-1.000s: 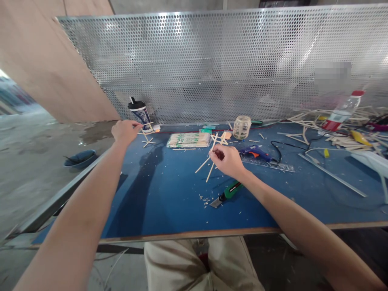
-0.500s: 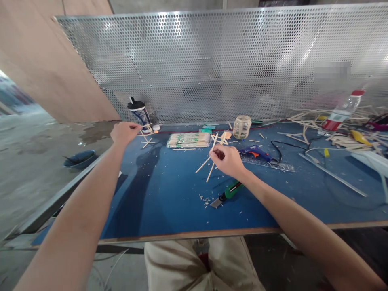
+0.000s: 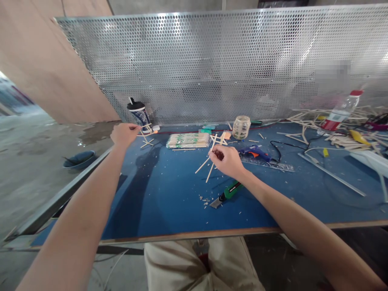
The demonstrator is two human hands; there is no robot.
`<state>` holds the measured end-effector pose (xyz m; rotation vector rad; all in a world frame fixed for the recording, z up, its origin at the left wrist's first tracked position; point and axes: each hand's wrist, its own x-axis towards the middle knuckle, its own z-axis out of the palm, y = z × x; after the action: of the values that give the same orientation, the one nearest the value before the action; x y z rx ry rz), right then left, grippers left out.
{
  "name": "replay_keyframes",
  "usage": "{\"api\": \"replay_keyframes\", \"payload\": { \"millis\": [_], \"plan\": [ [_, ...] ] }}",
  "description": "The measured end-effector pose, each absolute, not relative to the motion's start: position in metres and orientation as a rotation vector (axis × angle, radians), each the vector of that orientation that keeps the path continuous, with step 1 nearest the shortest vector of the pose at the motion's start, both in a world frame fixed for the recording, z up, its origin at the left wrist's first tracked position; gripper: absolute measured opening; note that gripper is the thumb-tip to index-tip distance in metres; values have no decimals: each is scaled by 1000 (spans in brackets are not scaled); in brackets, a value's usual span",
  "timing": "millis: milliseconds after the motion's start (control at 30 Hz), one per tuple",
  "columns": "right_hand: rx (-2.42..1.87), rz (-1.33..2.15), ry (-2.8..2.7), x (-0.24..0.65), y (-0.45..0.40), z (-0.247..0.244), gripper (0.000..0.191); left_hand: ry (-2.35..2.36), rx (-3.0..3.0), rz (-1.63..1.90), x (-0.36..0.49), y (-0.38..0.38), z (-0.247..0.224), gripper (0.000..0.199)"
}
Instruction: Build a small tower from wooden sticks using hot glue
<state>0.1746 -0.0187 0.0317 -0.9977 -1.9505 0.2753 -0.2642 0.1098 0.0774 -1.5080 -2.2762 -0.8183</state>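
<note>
At the table's far left, my left hand [image 3: 123,135] is closed in a pinch at one end of a small frame of thin wooden sticks [image 3: 147,142]. This frame sits in front of a dark-lidded cup [image 3: 139,112]. Near the middle, my right hand [image 3: 226,161] pinches crossed wooden sticks [image 3: 202,165], whose long legs point down and toward me. A star-shaped stick piece [image 3: 218,139] shows just beyond its fingers; whether it joins the held sticks I cannot tell. Below the right hand lies a green utility knife [image 3: 226,195], blade out, beside wood shavings [image 3: 204,199].
A pack of sticks [image 3: 188,140] lies between the hands at the back. Right of it are a glass jar [image 3: 241,127], a blue glue gun [image 3: 257,153] on a clear ruler [image 3: 281,166], a leaning bottle [image 3: 341,113] and piled sticks [image 3: 342,141]. A perforated metal panel [image 3: 194,68] stands behind.
</note>
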Motion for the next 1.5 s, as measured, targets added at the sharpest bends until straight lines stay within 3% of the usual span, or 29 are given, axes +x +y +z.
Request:
{"api": "replay_keyframes", "payload": {
  "millis": [933, 1233, 1367, 1500],
  "plan": [
    [-989, 265, -1957, 174, -19, 32, 23, -2239, -1560, -897, -257, 102, 77, 32],
    [-984, 272, -1935, 173, -20, 32, 21, -1800, -1583, -1226, -210, 81, 95, 32],
    [-970, 248, -1906, 174, -21, 34, 21, -1798, -1892, -1448, -149, 53, 87, 34],
    [-954, 207, -1916, 174, -22, 37, 22, -1694, -2681, -1315, -82, 22, 69, 27]
  ]
}}
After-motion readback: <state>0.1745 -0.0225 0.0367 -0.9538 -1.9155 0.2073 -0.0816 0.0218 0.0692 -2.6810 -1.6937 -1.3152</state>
